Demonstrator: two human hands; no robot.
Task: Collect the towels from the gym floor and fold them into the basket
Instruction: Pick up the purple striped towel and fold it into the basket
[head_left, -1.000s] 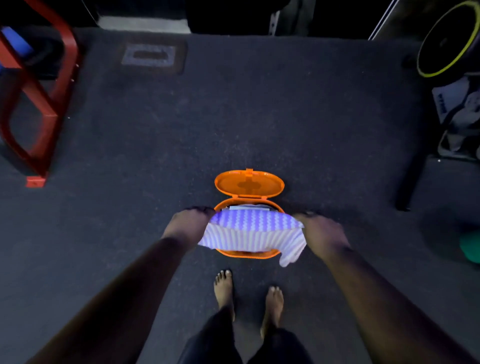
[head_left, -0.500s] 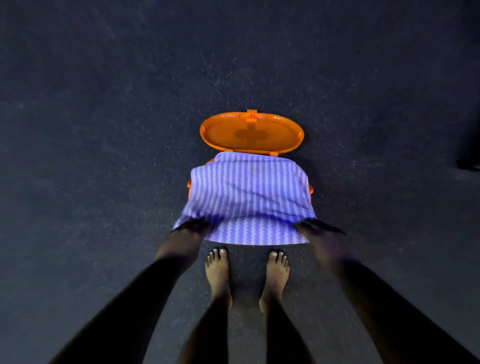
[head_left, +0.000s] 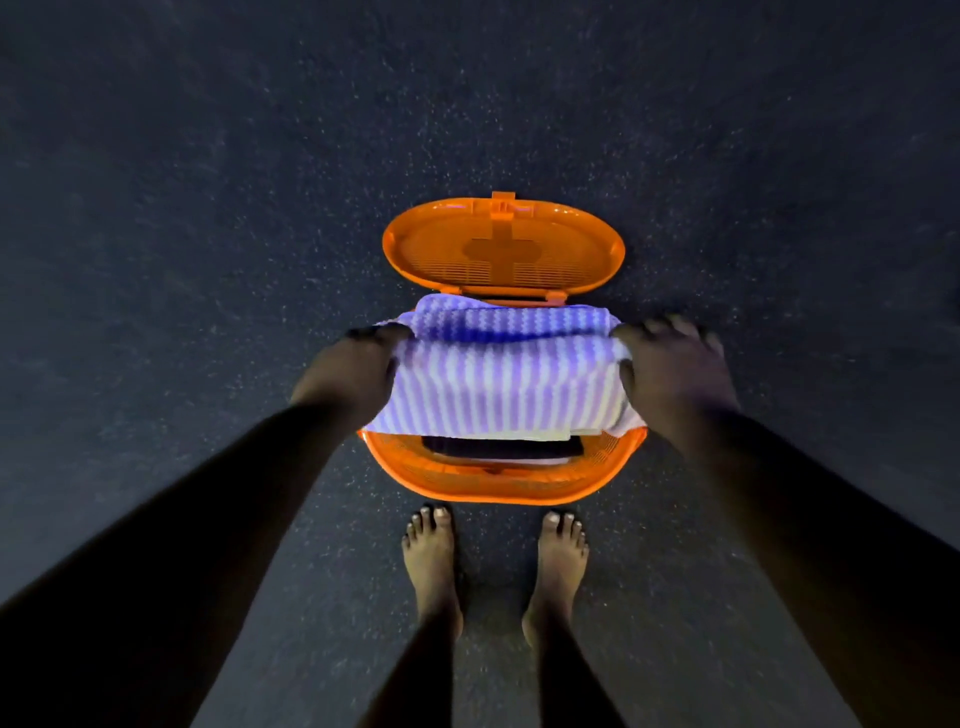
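- Head view, from the left: the left hand (head_left: 353, 371) grips the left end of the purple striped towel (head_left: 498, 384), fingers curled over its top edge and thumb side against the cloth.
- The towel hangs folded between the two hands, right over the open orange basket (head_left: 501, 480). Its long axis runs left to right, in line with the basket's longer side. A fold lies across its far part, and its near edge stops short of the basket's near rim, so a dark gap shows there.
- Inside that gap something pale and something dark lie low in the basket; what they are cannot be told.
- The lid (head_left: 504, 249) stands tipped back on the far side, clear of the opening.
- The right hand (head_left: 675, 369) holds the right end likewise, fingers wrapped over the top edge; it is slightly blurred.
- Both hands sit about level and equally near, just outside the basket's ends; the move ahead is probably straight down, with the ends tucked inward to clear the rim.
- Bare feet (head_left: 434, 566) stand on the dark floor (head_left: 182, 234) just before the basket.
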